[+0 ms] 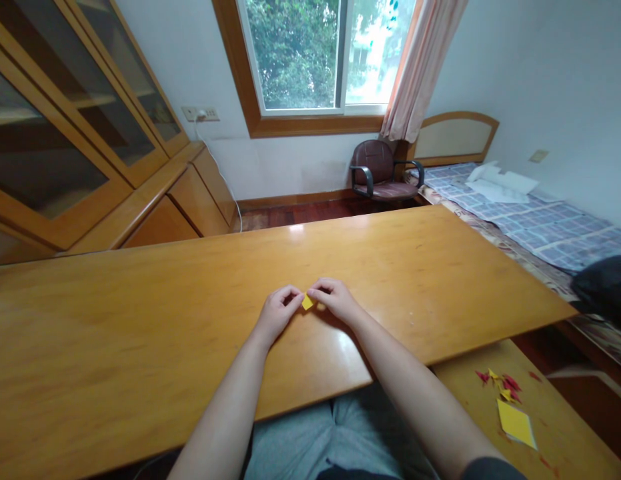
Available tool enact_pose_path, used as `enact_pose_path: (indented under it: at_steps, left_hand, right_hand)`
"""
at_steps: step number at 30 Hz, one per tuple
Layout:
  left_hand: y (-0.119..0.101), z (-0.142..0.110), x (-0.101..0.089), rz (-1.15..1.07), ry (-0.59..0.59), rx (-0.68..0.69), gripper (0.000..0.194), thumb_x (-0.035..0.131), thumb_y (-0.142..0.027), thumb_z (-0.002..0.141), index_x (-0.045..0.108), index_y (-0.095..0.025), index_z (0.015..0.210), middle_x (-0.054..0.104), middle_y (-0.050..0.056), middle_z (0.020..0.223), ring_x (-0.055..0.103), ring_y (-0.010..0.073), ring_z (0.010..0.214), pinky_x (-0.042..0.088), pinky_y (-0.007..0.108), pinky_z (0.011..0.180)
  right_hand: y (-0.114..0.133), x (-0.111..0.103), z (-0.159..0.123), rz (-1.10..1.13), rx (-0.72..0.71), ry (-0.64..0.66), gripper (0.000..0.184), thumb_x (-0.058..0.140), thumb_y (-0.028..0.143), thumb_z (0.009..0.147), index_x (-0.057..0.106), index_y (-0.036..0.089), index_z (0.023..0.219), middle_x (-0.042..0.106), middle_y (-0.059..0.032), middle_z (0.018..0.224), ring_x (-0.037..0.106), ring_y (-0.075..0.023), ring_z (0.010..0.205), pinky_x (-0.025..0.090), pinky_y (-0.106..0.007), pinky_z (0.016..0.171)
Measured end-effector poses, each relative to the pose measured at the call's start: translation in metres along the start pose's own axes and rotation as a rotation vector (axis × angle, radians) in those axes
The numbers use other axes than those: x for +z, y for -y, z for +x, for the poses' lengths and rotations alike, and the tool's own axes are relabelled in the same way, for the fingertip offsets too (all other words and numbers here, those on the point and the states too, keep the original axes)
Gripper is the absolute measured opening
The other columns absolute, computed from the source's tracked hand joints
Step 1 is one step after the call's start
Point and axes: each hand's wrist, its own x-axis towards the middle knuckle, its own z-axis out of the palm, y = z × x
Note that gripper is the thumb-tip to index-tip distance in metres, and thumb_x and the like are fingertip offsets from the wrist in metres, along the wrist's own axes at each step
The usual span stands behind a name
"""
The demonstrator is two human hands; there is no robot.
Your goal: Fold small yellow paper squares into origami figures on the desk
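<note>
A small piece of yellow paper (307,303) is held between my two hands, just above or on the wooden table (190,313). My left hand (281,308) pinches its left side with thumb and fingertips. On the other side, my right hand (335,298) has its fingertips closed on the paper's upper right edge. The paper looks folded, roughly diamond-shaped; its finer creases are too small to make out.
At the lower right, a lower wooden surface (460,373) carries several red and yellow folded paper pieces (510,385) and a stack of yellow paper squares (516,424). Beyond the table stand a brown armchair (377,167), a bed (530,227) and a glass-fronted cabinet (140,200).
</note>
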Motion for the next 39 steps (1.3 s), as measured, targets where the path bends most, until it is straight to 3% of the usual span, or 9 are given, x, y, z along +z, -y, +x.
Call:
enact_pose_path:
  at_steps: [9, 14, 20, 28, 39]
  left_hand:
    - [0.003, 0.005, 0.002, -0.015, 0.008, -0.036, 0.026, 0.065, -0.043, 0.082, 0.066, -0.018, 0.079, 0.065, 0.000, 0.073, 0.059, 0.0161, 0.071, 0.045, 0.025, 0.068]
    - [-0.003, 0.004, 0.001, 0.087, 0.074, -0.043, 0.030, 0.065, -0.044, 0.081, 0.069, -0.017, 0.069, 0.066, 0.001, 0.067, 0.057, 0.0163, 0.065, 0.042, 0.025, 0.061]
    - [0.005, 0.003, 0.000, -0.078, -0.028, -0.062, 0.027, 0.063, -0.043, 0.083, 0.069, -0.017, 0.077, 0.071, 0.003, 0.077, 0.064, 0.0186, 0.075, 0.048, 0.027, 0.073]
    - [0.014, 0.006, 0.000, -0.090, -0.176, -0.079, 0.027, 0.063, -0.044, 0.082, 0.065, -0.018, 0.079, 0.065, 0.000, 0.073, 0.060, 0.0164, 0.071, 0.046, 0.025, 0.069]
    - [0.007, 0.004, 0.001, -0.005, -0.013, -0.024, 0.028, 0.060, -0.044, 0.085, 0.064, -0.018, 0.076, 0.064, 0.001, 0.071, 0.058, 0.0168, 0.071, 0.045, 0.025, 0.068]
  right_hand:
    - [-0.003, 0.000, 0.000, 0.082, 0.023, -0.083, 0.023, 0.065, 0.037, 0.081, 0.069, 0.016, 0.073, 0.062, -0.0004, 0.068, 0.055, -0.0141, 0.067, 0.042, -0.025, 0.065]
    - [0.000, 0.000, -0.001, 0.124, 0.097, -0.082, 0.030, 0.065, 0.045, 0.080, 0.069, 0.016, 0.076, 0.061, -0.0009, 0.066, 0.053, -0.0137, 0.062, 0.041, -0.024, 0.056]
    - [-0.002, 0.000, -0.001, 0.093, 0.082, -0.085, 0.028, 0.065, 0.043, 0.081, 0.068, 0.016, 0.075, 0.062, -0.0013, 0.067, 0.054, -0.0138, 0.061, 0.042, -0.024, 0.057]
    - [0.001, 0.002, -0.001, -0.119, -0.007, -0.022, 0.020, 0.064, 0.031, 0.085, 0.069, 0.016, 0.074, 0.066, -0.0015, 0.070, 0.058, -0.0137, 0.067, 0.043, -0.024, 0.065]
    - [0.004, 0.001, 0.000, -0.128, -0.042, -0.002, 0.024, 0.062, 0.034, 0.088, 0.067, 0.016, 0.073, 0.063, -0.0006, 0.069, 0.057, -0.0142, 0.068, 0.042, -0.025, 0.067]
